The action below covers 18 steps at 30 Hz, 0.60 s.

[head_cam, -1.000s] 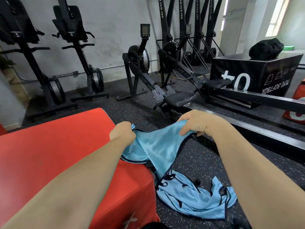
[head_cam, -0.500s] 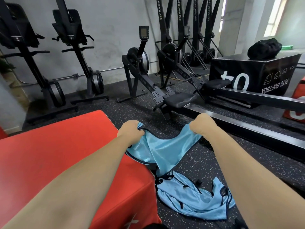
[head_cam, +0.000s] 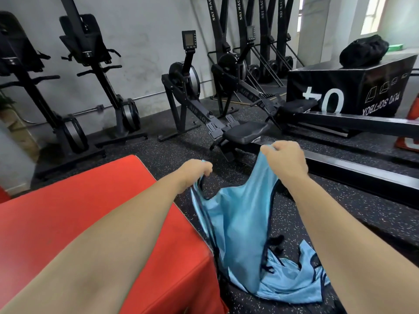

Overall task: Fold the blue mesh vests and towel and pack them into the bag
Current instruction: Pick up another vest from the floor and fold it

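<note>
Blue mesh vest (head_cam: 238, 223), light sky blue with thin dark trim along its neck and arm openings, hangs in the air between a person's two hands. It is stretched at the top and falls in a long, narrowing drape. It hangs just beside the front corner of a red padded box (head_cam: 90, 211) and above the speckled black rubber floor (head_cam: 340, 211). Its lower end reaches a second blue vest (head_cam: 292, 284), which lies crumpled on the floor with its dark-edged straps twisted.

Both bare forearms reach forward from the bottom of the view. The left hand (head_cam: 195, 173) is curled into a fist, knuckles up, gripping the vest's left shoulder strap. The left forearm passes above the red box. The right hand (head_cam: 285, 159), held a little higher and further out, is also a closed fist, clutching the right shoulder strap from above.

Behind the hands stands a black rowing machine (head_cam: 204, 105); its rail carries pale letters that begin "AIR", and the rest is unclear. Tall black uprights (head_cam: 226, 19) against the wall read "SKI MACH", cut off by the top edge. To the right sits a black soft box (head_cam: 328, 78) printed with a large white 4 and 0 and the words "PLYO SOFTBOX", all upside down. A black bag (head_cam: 362, 53) rests on top of it, well apart from the vests.
</note>
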Tool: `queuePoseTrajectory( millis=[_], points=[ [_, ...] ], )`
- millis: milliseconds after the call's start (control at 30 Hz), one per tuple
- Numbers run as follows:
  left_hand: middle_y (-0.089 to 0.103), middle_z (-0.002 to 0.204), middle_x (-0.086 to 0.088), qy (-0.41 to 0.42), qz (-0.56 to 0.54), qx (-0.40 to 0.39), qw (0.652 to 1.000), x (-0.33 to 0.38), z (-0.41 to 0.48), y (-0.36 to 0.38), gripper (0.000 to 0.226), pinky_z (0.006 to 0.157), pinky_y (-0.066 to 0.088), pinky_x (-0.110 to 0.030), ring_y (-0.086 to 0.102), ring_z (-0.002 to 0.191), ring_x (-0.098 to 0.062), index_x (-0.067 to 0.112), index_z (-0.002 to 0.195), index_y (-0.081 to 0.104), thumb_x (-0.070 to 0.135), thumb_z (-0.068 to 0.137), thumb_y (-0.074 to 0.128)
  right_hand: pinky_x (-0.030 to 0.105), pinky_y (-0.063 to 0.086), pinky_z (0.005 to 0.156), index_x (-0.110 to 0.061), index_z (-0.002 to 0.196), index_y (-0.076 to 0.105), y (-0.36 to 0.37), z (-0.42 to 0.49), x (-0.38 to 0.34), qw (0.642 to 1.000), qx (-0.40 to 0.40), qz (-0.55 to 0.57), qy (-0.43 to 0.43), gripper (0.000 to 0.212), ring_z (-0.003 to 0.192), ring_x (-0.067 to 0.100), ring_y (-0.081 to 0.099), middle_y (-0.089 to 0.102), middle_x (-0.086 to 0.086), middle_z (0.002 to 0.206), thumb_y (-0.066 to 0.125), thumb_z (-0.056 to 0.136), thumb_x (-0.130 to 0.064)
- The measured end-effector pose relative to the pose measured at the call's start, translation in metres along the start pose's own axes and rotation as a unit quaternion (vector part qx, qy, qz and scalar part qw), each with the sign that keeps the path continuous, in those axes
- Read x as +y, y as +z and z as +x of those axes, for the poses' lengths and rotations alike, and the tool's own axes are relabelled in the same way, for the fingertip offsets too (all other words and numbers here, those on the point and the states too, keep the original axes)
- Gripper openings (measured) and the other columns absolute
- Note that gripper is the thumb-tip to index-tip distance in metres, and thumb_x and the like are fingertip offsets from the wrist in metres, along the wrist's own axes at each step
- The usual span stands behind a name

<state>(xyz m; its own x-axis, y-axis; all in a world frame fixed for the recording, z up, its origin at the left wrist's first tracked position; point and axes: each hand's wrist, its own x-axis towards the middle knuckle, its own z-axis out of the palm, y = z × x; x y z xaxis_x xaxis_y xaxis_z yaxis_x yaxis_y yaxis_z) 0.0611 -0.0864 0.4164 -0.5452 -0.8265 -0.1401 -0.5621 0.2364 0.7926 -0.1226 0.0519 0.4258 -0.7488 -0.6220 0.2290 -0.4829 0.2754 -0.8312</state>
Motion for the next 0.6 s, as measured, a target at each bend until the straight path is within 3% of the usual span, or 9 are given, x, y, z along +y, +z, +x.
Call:
queuePoseTrajectory(
  millis=[67,133,233,367,433,500,600],
  points=[
    [0.051,0.076,0.001,0.003,0.012,0.014,1.0,0.006,0.014,-0.002,0.015,0.063,0.039,-0.028,0.048,0.081,-0.021,0.014,0.073,0.052,0.02,0.085,0.059,0.03,0.025,0.052,-0.014,0.059,0.032,0.001,0.006,0.001,1.0,0.027,-0.014,-0.006,0.039,0.056,0.023,0.032,0.033,0.002,0.056,0.055,0.088,-0.026],
    [0.045,0.072,0.0,0.031,0.055,0.049,0.997,0.004,0.027,-0.004,0.021,0.056,0.031,-0.028,0.042,0.069,-0.018,0.013,0.075,0.046,0.013,0.095,0.05,0.03,0.027,0.054,-0.013,0.059,0.033,0.003,0.013,0.006,0.999,0.051,-0.019,0.002,0.036,0.057,0.025,0.034,0.035,0.002,0.056,0.053,0.086,-0.025],
    [0.04,0.072,-0.003,0.054,0.064,0.07,0.994,0.002,0.039,-0.008,0.025,0.057,0.026,-0.031,0.035,0.063,-0.016,0.014,0.074,0.038,0.02,0.093,0.054,0.03,0.027,0.053,-0.013,0.058,0.033,0.004,0.023,0.011,0.997,0.078,-0.01,0.011,0.036,0.057,0.024,0.034,0.035,0.001,0.056,0.052,0.085,-0.025],
    [0.03,0.077,-0.004,-0.026,-0.094,0.04,0.994,0.006,0.05,-0.011,0.025,0.067,0.021,-0.037,0.025,0.071,-0.02,0.018,0.069,0.032,0.024,0.056,0.052,0.028,0.022,0.051,-0.016,0.058,0.03,0.003,0.035,0.015,0.996,0.09,-0.01,0.02,0.035,0.054,0.021,0.029,0.031,0.0,0.056,0.052,0.084,-0.023],
    [0.031,0.075,-0.005,-0.021,-0.081,0.046,0.995,0.003,0.057,-0.013,0.022,0.069,0.02,-0.039,0.027,0.071,-0.02,0.018,0.072,0.031,0.022,0.066,0.051,0.027,0.022,0.052,-0.017,0.059,0.03,0.002,0.038,0.016,0.996,0.09,-0.017,0.021,0.033,0.055,0.021,0.028,0.03,0.0,0.056,0.052,0.083,-0.021],
    [0.044,0.077,-0.007,0.006,-0.044,0.037,0.998,-0.001,0.058,-0.012,0.023,0.069,0.03,-0.035,0.04,0.074,-0.021,0.017,0.073,0.039,0.03,0.083,0.056,0.028,0.022,0.052,-0.017,0.06,0.032,0.0,0.038,0.017,0.995,0.099,-0.022,0.017,0.03,0.054,0.021,0.028,0.03,0.0,0.057,0.052,0.083,-0.021],
    [0.04,0.069,-0.001,0.075,0.027,0.058,0.995,-0.003,0.059,-0.008,0.033,0.058,0.028,-0.028,0.035,0.063,-0.013,0.014,0.069,0.042,0.022,0.095,0.06,0.029,0.023,0.054,-0.017,0.062,0.036,-0.005,0.037,0.019,0.993,0.116,-0.029,0.014,0.027,0.055,0.022,0.029,0.032,0.001,0.057,0.051,0.083,-0.021]
  ],
)
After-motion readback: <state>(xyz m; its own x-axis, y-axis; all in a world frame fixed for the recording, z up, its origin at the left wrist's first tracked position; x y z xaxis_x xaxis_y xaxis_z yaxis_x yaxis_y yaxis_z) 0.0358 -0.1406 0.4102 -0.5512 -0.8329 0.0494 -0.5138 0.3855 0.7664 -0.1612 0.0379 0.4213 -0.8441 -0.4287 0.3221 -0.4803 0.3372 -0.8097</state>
